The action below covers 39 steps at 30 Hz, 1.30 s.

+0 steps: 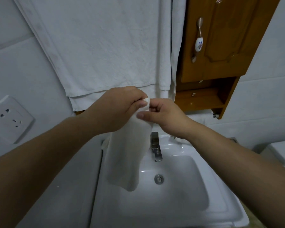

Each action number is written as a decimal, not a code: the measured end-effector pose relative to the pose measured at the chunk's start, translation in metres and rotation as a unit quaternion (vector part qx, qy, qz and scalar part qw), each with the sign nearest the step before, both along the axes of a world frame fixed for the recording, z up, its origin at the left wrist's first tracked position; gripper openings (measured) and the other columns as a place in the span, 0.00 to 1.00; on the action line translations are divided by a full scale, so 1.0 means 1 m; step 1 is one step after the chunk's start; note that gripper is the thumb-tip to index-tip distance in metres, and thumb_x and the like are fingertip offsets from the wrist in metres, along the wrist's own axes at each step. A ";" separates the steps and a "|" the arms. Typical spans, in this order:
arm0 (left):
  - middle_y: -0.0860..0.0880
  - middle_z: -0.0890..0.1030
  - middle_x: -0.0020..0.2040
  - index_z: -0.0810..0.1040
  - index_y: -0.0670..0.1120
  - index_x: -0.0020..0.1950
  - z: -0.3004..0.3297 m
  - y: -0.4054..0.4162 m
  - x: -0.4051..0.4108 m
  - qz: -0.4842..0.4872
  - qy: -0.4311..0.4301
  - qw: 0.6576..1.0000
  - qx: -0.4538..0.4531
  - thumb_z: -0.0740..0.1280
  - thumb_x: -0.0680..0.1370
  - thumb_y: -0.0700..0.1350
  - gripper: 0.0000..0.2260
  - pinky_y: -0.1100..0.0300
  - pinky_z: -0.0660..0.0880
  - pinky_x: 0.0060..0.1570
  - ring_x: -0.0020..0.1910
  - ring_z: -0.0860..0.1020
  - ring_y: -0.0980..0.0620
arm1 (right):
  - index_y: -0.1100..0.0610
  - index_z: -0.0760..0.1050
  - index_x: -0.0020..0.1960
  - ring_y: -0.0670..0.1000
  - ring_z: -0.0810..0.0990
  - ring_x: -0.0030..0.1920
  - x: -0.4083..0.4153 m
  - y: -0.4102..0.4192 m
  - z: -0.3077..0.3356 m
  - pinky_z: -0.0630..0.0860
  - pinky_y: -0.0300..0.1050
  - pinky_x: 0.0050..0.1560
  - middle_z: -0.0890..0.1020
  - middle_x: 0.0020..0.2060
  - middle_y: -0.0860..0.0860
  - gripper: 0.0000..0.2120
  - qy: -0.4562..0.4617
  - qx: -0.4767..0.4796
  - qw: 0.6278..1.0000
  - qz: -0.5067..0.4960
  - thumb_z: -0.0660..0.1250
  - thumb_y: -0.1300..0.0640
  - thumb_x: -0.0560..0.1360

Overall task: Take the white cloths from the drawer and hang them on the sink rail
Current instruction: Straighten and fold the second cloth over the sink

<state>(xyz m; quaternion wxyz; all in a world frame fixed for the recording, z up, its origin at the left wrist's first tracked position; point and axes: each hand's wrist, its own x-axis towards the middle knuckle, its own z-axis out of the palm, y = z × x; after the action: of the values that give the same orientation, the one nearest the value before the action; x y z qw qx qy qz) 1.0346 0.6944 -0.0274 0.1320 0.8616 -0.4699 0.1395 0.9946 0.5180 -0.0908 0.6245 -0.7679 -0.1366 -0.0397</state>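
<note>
At the centre of the frame both hands meet over the top end of a small white cloth (125, 155). The left hand (117, 106) has its fingers curled round the bunched top of the fabric, with a little roll of it showing between thumb and forefinger. The right hand (161, 116) pinches the same top end from the other side, thumb laid flat across the cloth and the other fingers curled. Held by that one end, the cloth hangs straight down in a narrow, loosely folded strip, its lower end dangling over the left part of the sink basin (179, 195) and in front of the chrome tap (155, 145). The grip looks chosen to find an edge or corner so the cloth can be opened out or doubled before it goes over a rail; that is a judgement only.

No sink rail can be made out here, and the drawer itself is not clearly in view. The basin holds nothing but its drain (159, 178). In the upper right a wooden wall cabinet (229, 38) with a ceramic-inset handle (198, 40) has its door closed; the open shelf (204, 96) beneath it looks bare apart from small fittings. A large white towel (105, 46) hangs flat against the wall across the upper middle, behind the hands. A wall socket (10, 117) sits at the left edge.
</note>
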 end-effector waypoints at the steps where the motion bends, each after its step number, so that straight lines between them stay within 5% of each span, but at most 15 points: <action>1: 0.50 0.81 0.48 0.80 0.47 0.55 0.001 0.001 0.003 0.004 -0.025 1.000 0.013 0.56 0.80 0.51 0.15 0.59 0.67 0.44 0.46 0.77 0.50 | 0.59 0.79 0.44 0.59 0.78 0.36 0.000 -0.001 -0.004 0.78 0.55 0.42 0.80 0.33 0.56 0.08 0.003 -0.014 1.000 -0.006 0.73 0.55 0.75; 3: 0.48 0.80 0.48 0.79 0.46 0.57 0.001 0.002 0.008 0.019 -0.048 0.998 0.039 0.54 0.81 0.52 0.17 0.59 0.65 0.44 0.47 0.77 0.48 | 0.56 0.79 0.43 0.49 0.76 0.33 -0.002 -0.002 -0.014 0.78 0.46 0.41 0.77 0.30 0.49 0.04 0.022 -0.011 1.000 0.001 0.72 0.58 0.75; 6: 0.47 0.80 0.51 0.78 0.46 0.60 0.000 0.000 0.013 0.024 -0.045 0.997 0.055 0.56 0.83 0.50 0.14 0.59 0.64 0.46 0.50 0.77 0.47 | 0.52 0.81 0.46 0.49 0.82 0.41 -0.004 -0.001 -0.025 0.80 0.47 0.49 0.83 0.38 0.49 0.04 0.025 -0.010 1.000 0.010 0.73 0.60 0.75; 10: 0.48 0.82 0.50 0.77 0.48 0.58 -0.001 -0.007 0.014 0.015 -0.070 0.997 0.032 0.53 0.82 0.52 0.16 0.59 0.65 0.43 0.46 0.79 0.47 | 0.54 0.79 0.57 0.49 0.85 0.52 -0.006 0.005 -0.023 0.81 0.44 0.51 0.86 0.49 0.47 0.12 0.055 0.106 0.992 0.031 0.71 0.64 0.75; 16: 0.48 0.83 0.49 0.76 0.49 0.60 -0.004 -0.013 0.014 0.004 -0.070 0.997 0.017 0.51 0.81 0.55 0.19 0.58 0.68 0.43 0.45 0.79 0.46 | 0.51 0.80 0.56 0.50 0.85 0.51 -0.009 0.008 -0.025 0.83 0.52 0.53 0.86 0.50 0.50 0.09 0.028 0.102 0.994 -0.029 0.71 0.58 0.76; 23: 0.46 0.81 0.42 0.75 0.47 0.61 -0.011 -0.014 0.022 0.062 -0.062 0.996 -0.019 0.54 0.83 0.52 0.15 0.58 0.66 0.40 0.38 0.76 0.48 | 0.39 0.76 0.47 0.44 0.82 0.50 -0.013 0.007 -0.041 0.79 0.46 0.52 0.83 0.48 0.41 0.08 0.089 -0.049 0.995 -0.016 0.74 0.50 0.73; 31: 0.47 0.77 0.35 0.74 0.44 0.55 -0.021 -0.004 0.035 0.117 -0.054 0.990 -0.054 0.55 0.84 0.51 0.13 0.56 0.65 0.36 0.33 0.73 0.46 | 0.47 0.75 0.66 0.48 0.80 0.54 -0.013 -0.011 -0.075 0.79 0.49 0.55 0.81 0.59 0.45 0.18 0.093 -0.156 0.982 -0.058 0.68 0.50 0.76; 39: 0.40 0.80 0.40 0.74 0.42 0.56 -0.035 0.000 0.038 0.163 -0.041 0.983 -0.071 0.56 0.84 0.49 0.12 0.55 0.64 0.38 0.40 0.77 0.38 | 0.50 0.75 0.66 0.51 0.79 0.53 -0.010 -0.029 -0.101 0.74 0.45 0.51 0.82 0.57 0.48 0.19 0.074 -0.247 0.959 -0.116 0.68 0.50 0.76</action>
<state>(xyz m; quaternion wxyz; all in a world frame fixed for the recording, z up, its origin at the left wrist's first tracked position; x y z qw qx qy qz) 1.0727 0.6940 -0.0622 0.1485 0.9088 -0.3168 0.2273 0.9846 0.4889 -0.1915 0.4147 -0.9097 -0.0056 -0.0198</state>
